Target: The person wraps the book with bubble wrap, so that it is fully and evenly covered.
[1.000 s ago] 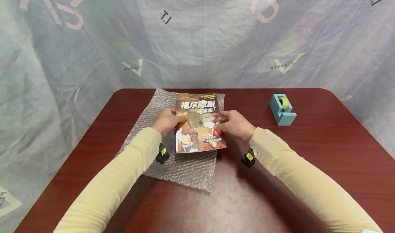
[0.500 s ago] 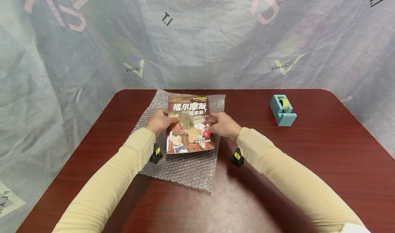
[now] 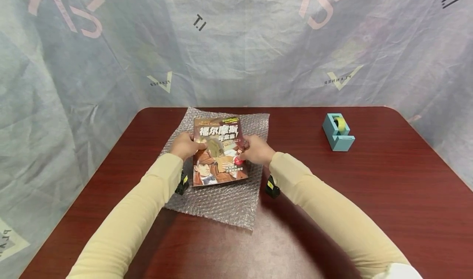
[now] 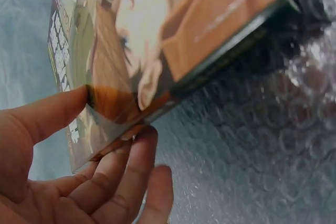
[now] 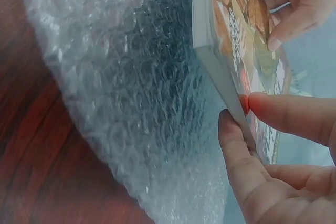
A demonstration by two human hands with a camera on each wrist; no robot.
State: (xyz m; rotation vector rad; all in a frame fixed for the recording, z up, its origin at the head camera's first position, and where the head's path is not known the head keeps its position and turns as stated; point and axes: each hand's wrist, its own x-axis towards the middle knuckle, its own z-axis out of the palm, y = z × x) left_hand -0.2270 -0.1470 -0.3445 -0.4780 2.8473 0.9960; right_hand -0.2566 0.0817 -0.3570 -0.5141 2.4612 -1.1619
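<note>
A paperback book [image 3: 220,155] is held by two hands above a sheet of bubble wrap [image 3: 221,209], its illustrated cover facing up. The book's left edge is gripped by the left hand [image 3: 184,146], with the thumb [image 4: 55,113] laid on the cover and the fingers [image 4: 137,163] set beneath. The right edge is pinched likewise by the right hand [image 3: 258,149], its thumb [image 5: 294,115] pressed on the cover and a finger [image 5: 236,148] placed under the page edges. A gap is seen below the book's near edge (whether the far edge is in contact with the wrap cannot be told). The wrap is spread on the reddish-brown tabletop [image 3: 369,197]. A blue tape dispenser [image 3: 341,143], loaded with a yellow roll [image 3: 340,125], is noted well apart, to the right.
</note>
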